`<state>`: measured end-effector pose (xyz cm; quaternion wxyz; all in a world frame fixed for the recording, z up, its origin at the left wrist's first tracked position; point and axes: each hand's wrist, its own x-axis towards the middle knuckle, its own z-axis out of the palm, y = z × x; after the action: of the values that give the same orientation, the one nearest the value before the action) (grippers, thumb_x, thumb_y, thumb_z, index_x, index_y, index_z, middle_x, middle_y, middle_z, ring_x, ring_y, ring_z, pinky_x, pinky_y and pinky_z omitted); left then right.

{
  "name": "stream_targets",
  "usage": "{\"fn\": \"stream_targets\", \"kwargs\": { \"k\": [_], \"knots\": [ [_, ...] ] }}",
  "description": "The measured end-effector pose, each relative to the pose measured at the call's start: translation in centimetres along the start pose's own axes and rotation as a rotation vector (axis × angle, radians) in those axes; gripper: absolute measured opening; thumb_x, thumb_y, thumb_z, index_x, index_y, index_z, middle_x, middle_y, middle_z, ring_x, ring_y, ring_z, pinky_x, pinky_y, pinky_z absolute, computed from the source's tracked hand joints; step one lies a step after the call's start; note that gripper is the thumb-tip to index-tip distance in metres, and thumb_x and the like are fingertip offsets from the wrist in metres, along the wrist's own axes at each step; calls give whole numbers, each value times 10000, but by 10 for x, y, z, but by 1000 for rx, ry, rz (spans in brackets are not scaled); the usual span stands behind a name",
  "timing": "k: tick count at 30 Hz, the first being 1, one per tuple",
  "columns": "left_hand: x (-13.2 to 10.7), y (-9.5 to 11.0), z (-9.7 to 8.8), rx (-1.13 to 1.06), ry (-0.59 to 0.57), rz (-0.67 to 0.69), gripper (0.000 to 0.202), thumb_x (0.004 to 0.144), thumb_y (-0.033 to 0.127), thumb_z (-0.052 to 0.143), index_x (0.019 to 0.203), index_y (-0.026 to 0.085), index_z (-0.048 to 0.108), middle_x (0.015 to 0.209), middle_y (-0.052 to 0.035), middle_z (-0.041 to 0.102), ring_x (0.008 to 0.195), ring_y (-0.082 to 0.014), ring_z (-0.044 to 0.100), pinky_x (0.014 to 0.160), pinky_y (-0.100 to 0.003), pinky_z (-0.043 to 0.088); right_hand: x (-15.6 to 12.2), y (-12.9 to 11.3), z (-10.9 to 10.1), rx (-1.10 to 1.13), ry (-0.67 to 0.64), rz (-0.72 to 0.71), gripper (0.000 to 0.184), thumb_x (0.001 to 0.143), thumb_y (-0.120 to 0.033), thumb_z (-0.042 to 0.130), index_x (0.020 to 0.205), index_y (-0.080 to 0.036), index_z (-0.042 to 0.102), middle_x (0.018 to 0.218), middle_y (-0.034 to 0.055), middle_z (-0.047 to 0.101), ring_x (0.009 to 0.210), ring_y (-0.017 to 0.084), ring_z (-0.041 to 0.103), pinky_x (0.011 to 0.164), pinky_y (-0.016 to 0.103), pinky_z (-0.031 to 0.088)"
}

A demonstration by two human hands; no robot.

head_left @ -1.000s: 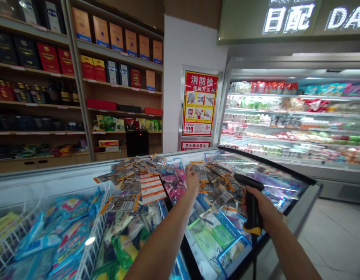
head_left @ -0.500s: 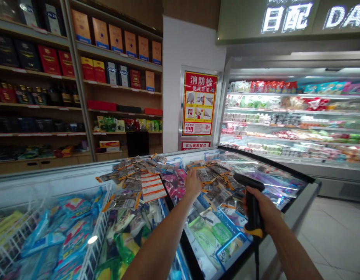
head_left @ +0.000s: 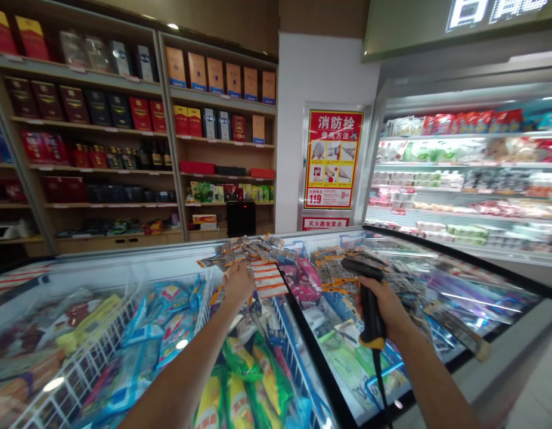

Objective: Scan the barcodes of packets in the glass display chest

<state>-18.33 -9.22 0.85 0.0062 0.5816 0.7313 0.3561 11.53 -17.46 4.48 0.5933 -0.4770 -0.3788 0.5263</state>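
My right hand point(head_left: 388, 311) is wrapped round the handle of a black barcode scanner point(head_left: 371, 316) with a yellow-trimmed base; its cable hangs down. The scanner's head sits above a pile of small packets with orange edges point(head_left: 332, 266) on the freezer glass. Over at the left pile of similar packets point(head_left: 244, 245), my left hand point(head_left: 238, 286) reaches in with curled fingers touching it. Whatever those fingers hold is hidden. Beside that hand lies a sheet with orange and white stripes point(head_left: 269, 280).
Beneath is a chest freezer with a black-framed lid point(head_left: 309, 339). White wire baskets point(head_left: 79, 363) inside hold blue bags point(head_left: 142, 351) and green-yellow bags point(head_left: 240, 363). Shelves of boxes point(head_left: 222, 92) stand behind, a red poster point(head_left: 334, 158) on the pillar, a lit chiller point(head_left: 464, 179) at right.
My left hand has moved from the right pile across to the left pile. The view has turned left. The scanner stays in my right hand, now further over the right pile.
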Motion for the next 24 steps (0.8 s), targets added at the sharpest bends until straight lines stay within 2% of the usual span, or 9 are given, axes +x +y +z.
{"fn": "stream_targets", "kwargs": {
  "k": [4,8,11,15,18,21,24],
  "knots": [
    [-3,-15,-12,90,-48,7,310,770,149,453,1045,189,590,1232,-142,549,1161,-280,486,953,-431,356,0,5,13,-18,-4,15,185,726,-329,589,646,-175,528,416,-22,555,304,117,496,280,202,362],
    [-4,-24,-15,68,-229,42,104,722,212,522,724,217,625,900,-87,667,953,-266,595,823,-359,427,-1,8,18,-27,-7,43,192,713,-331,598,630,-171,532,424,-10,570,307,118,505,283,203,369],
    [-5,-24,-17,32,-319,101,125,662,235,593,542,210,566,723,-69,649,864,-275,610,799,-382,425,-2,8,20,-27,-16,54,190,712,-335,602,645,-167,543,419,-13,566,306,119,507,283,203,371],
    [-3,-18,-18,-102,-230,37,271,436,173,740,398,198,472,538,-38,583,811,-303,611,817,-415,409,-1,10,22,-24,-36,53,195,704,-344,613,649,-172,539,423,-14,568,304,122,507,277,207,371],
    [3,-14,-18,-198,-232,10,316,353,166,773,384,206,461,453,-1,530,706,-265,611,740,-345,436,0,11,22,-28,-48,51,207,708,-345,608,624,-176,526,424,-8,569,306,123,507,280,208,376],
    [11,-8,-16,-217,-266,47,272,425,221,766,425,214,494,449,13,520,636,-216,590,657,-278,424,2,12,22,-29,-44,55,220,718,-345,597,600,-179,515,417,-9,562,306,122,507,278,206,374],
    [17,7,-8,-225,-185,75,247,583,297,707,489,209,497,499,0,536,644,-204,580,643,-266,403,3,14,22,-25,-39,65,232,732,-348,584,594,-170,532,423,-7,561,311,118,508,279,201,372]
  ]
}}
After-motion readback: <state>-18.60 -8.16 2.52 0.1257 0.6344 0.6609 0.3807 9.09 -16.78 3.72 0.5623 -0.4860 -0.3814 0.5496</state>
